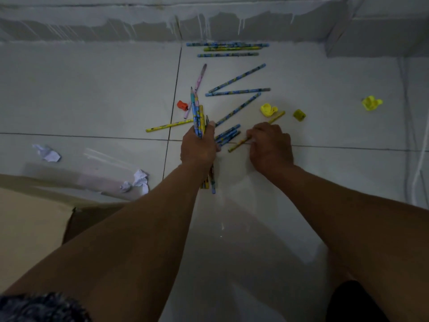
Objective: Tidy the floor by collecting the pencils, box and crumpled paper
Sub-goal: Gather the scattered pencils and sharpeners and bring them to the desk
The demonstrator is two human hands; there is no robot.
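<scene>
Mostly blue and yellow patterned wooden pencils [236, 78] lie scattered on the pale tiled floor [92, 94], four in a row by the wall. The left hand [199, 145] grips an upright bundle of pencils [197, 115], tips pointing away. The right hand [270, 145], knuckles up, pinches a yellow pencil [236, 146] lying on the floor. White crumpled paper [139, 180] sits near a brown cardboard box [30, 228], cut off at the left edge.
</scene>
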